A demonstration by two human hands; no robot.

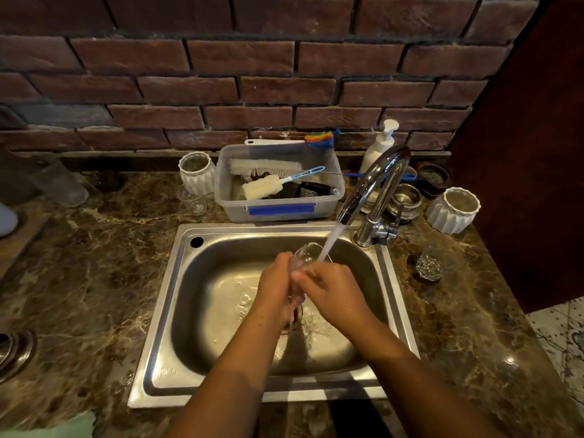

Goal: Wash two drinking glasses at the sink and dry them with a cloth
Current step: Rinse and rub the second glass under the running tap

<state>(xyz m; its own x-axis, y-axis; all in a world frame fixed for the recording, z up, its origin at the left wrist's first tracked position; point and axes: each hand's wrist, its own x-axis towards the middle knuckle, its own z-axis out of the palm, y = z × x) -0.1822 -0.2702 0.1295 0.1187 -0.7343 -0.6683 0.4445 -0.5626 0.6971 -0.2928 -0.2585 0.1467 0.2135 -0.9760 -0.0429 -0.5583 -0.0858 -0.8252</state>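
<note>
Clear drinking glass (308, 252) is gripped by left hand (275, 289) and right hand (331, 292) under white water stream (331, 238); drying is not yet begun.

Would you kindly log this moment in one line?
rinsing | left hand, right hand grip glass | tap running | another glass on counter

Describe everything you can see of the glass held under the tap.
The glass is clear, colourless and wet, tilted with its round open rim pointing up toward the tap. The left hand and right hand grip it over the sink, hiding its lower body. The water stream strikes beside the rim.
</note>
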